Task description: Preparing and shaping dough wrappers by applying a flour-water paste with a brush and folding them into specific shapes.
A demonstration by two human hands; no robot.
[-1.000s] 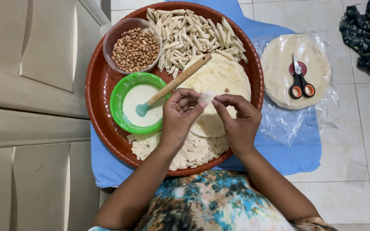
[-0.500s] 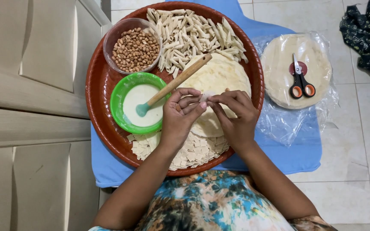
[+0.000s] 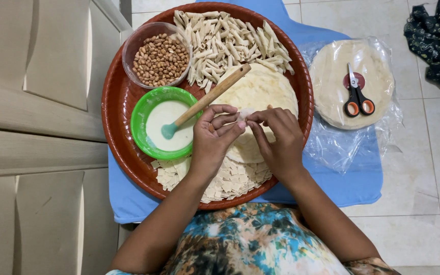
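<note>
My left hand (image 3: 214,136) and my right hand (image 3: 276,136) meet fingertip to fingertip over a round red tray (image 3: 120,107). Between the fingers is a small pale dough piece (image 3: 244,114), pinched by both hands. Under the hands lies a stack of round flat wrappers (image 3: 260,89). A pile of small cut dough squares (image 3: 230,181) sits at the tray's near edge, partly hidden by my wrists. Several rolled dough sticks (image 3: 230,40) are heaped at the far side.
A green bowl (image 3: 141,109) of white paste holds a wooden-handled spatula (image 3: 207,99). A clear bowl of peanuts (image 3: 160,58) stands at the tray's far left. Right of the tray, orange-handled scissors (image 3: 355,94) rest on bagged wrappers (image 3: 332,76). A beige cabinet (image 3: 31,132) fills the left.
My fingers have closed in tighter around the small dough piece; both hands have stayed over the same spot on the tray.
</note>
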